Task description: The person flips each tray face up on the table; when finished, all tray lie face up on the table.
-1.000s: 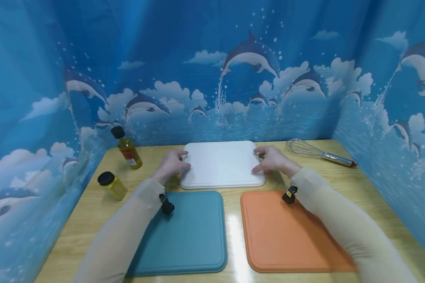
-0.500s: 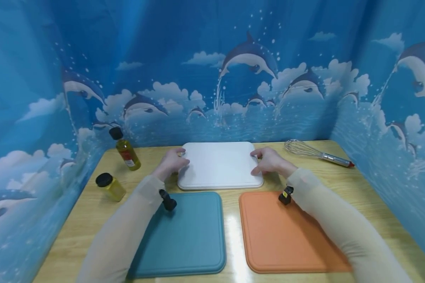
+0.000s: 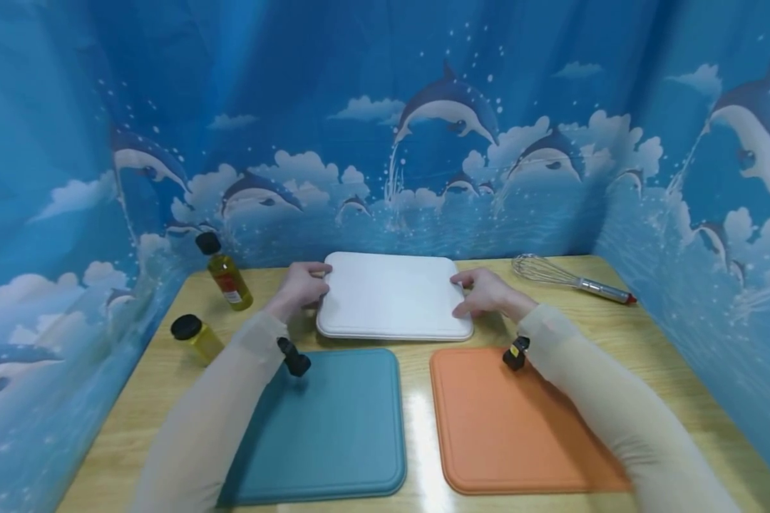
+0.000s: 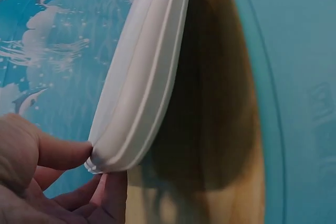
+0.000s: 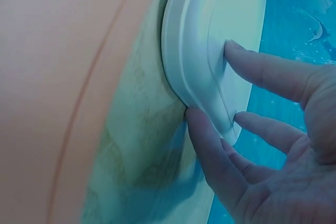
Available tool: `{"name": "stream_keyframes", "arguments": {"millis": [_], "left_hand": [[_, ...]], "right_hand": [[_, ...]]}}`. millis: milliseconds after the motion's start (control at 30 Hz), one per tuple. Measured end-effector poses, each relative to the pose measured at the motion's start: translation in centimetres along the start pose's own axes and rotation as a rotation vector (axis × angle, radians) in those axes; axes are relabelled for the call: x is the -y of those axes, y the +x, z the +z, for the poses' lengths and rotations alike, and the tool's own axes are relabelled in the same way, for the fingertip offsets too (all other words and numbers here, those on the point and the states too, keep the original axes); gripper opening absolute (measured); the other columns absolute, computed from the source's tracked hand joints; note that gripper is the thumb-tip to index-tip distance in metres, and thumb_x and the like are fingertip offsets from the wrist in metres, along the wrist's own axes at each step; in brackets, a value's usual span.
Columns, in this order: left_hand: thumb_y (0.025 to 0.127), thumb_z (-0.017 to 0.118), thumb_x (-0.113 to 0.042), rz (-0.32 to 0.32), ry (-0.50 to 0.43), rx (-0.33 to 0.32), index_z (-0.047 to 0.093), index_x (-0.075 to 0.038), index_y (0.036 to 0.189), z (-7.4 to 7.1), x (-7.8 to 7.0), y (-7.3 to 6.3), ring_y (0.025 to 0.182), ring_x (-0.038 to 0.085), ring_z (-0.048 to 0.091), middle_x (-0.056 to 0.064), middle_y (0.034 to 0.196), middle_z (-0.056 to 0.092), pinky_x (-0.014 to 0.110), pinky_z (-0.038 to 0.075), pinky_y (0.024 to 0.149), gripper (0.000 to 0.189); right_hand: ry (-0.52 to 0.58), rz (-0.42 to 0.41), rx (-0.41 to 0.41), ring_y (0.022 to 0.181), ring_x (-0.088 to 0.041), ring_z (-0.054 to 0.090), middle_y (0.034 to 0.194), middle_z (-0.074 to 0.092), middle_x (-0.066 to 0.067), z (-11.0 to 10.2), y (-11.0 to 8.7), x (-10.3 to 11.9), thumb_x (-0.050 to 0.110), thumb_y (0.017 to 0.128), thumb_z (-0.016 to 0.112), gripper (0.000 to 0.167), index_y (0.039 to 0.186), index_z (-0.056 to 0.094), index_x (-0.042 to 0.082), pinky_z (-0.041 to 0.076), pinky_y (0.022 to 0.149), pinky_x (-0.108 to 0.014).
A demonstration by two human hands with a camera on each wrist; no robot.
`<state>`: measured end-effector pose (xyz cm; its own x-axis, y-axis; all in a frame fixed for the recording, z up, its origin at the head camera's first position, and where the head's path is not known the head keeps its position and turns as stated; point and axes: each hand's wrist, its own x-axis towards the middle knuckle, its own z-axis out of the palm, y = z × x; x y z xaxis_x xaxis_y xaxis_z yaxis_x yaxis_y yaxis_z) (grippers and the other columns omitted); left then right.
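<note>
A white flat rectangular piece with rounded corners and a ridged rim is at the back middle of the table. My left hand grips its left edge, thumb on top and fingers underneath, as the left wrist view shows. That side is raised off the table, with a shadow below. At the right edge my right hand holds the rim between thumb and fingers. In the right wrist view, several fingertips touch the rim. Whether the piece is a lid, a tray or a shallow box, I cannot tell.
Teal and orange rectangular boards lie in front. On the left stand an oil bottle and a yellow jar with a black cap. A whisk lies at the back right. A dolphin-print curtain closes the back and sides.
The left end of the white piece has risen slightly with my left hand, tilting it. My right hand keeps its place at the right edge. The head view has shifted a little.
</note>
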<state>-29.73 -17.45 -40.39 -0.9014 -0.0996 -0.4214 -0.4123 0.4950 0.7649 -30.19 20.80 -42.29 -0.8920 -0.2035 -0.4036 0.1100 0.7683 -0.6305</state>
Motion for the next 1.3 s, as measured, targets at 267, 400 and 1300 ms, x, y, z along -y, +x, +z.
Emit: {"name": "stream_keyframes", "arguments": {"millis": [267, 400, 1300], "left_hand": [[0.109, 0.065, -0.005, 0.028, -0.025, 0.058, 0.054, -0.021, 0.168, -1.4, -0.7, -0.6, 0.139, 0.034, 0.057, 0.017, 0.168, 0.053, 0.055, 0.056, 0.125, 0.062], [0.11, 0.065, -0.006, 0.057, -0.058, 0.097, 0.054, -0.018, 0.168, -2.0, -1.2, -1.3, 0.141, 0.035, 0.059, 0.018, 0.169, 0.051, 0.059, 0.054, 0.126, 0.06], [0.113, 0.067, -0.013, 0.204, -0.049, 0.113, 0.059, -0.021, 0.164, -4.1, -6.4, -5.0, 0.131, 0.031, 0.071, 0.017, 0.167, 0.054, 0.042, 0.069, 0.104, 0.052]], "right_hand": [[0.017, 0.002, 0.018, 0.083, -0.018, 0.071, 0.174, 0.042, -0.029, -0.1, -0.2, 0.3, 0.013, 0.091, 0.091, 0.091, 0.171, 0.048, 0.011, 0.062, 0.08, -0.029], [0.012, -0.002, 0.022, 0.079, -0.017, 0.07, 0.174, 0.043, -0.029, 0.0, -0.1, 0.4, 0.013, 0.092, 0.09, 0.09, 0.171, 0.047, 0.01, 0.061, 0.078, -0.028], [0.089, -0.06, 0.099, 0.148, -0.039, 0.059, 0.176, 0.04, -0.027, -0.9, -0.4, -0.2, 0.011, 0.096, 0.086, 0.088, 0.173, 0.044, 0.01, 0.067, 0.103, -0.041]]}}
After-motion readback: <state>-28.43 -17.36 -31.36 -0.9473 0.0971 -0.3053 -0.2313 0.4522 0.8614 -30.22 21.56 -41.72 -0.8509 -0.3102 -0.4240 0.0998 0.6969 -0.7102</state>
